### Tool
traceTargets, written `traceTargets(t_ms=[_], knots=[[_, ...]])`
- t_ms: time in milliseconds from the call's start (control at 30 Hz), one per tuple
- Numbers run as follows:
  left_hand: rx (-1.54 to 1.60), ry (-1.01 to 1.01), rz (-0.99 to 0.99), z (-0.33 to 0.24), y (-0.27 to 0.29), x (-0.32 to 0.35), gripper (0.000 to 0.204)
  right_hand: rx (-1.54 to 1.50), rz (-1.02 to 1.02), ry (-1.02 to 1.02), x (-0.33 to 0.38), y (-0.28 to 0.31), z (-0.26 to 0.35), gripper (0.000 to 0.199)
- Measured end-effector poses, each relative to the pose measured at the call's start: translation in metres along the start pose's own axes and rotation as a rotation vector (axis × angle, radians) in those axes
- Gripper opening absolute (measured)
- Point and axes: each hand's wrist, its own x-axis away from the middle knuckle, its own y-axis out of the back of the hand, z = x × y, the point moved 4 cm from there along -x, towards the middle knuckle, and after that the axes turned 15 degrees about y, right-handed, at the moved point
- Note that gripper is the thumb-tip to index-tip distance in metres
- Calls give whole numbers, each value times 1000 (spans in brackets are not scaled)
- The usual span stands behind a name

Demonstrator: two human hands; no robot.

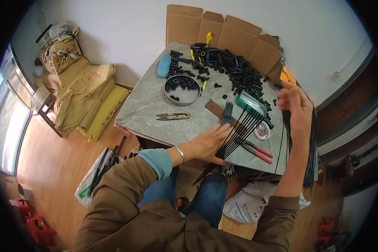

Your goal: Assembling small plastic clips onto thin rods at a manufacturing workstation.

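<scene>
My left hand [209, 144] is at the table's near edge, its thumb and fingers around a fan of thin black rods [238, 133]. The rods slant from below the edge up to the right. A second bundle of dark rods [227, 112] lies just beyond its fingertips. My right hand [297, 107] is raised over the table's right side with bent fingers, blurred by motion; whether anything is in them I cannot make out. An orange item [287, 76] shows just behind it. Red-handled pliers [257, 152] lie right of the rods, near a small white dish [262, 131].
Black bolt-like parts [239, 71] heap before a cardboard screen [235, 37]. A round metal bowl [182, 97], thread snips [173, 116], a blue case [164, 66], a brown metal strip [216, 110] and a green box [250, 103] share the table [145, 98]. More rods [311, 155] hang at right.
</scene>
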Motion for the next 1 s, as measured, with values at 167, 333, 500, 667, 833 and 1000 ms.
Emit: traceTargets(t_ms=[167, 333, 500, 667, 833, 1000], knots=[[-52, 83, -80, -7, 2, -4, 98, 424, 111, -56, 22, 10, -146, 16], [16, 99, 2, -5, 5, 12, 95, 722, 586, 605, 69, -95, -133, 21], [15, 92, 97, -7, 23, 35, 94, 710, 414, 508, 67, -69, -139, 25], [73, 87, 135, -6, 28, 28, 93, 580, 727, 29, 69, -29, -166, 29], [39, 112, 225, -7, 29, 21, 94, 630, 667, 174, 68, -25, -177, 31], [-10, 131, 292, -8, 24, 17, 94, 567, 709, 147, 55, -20, -177, 24]])
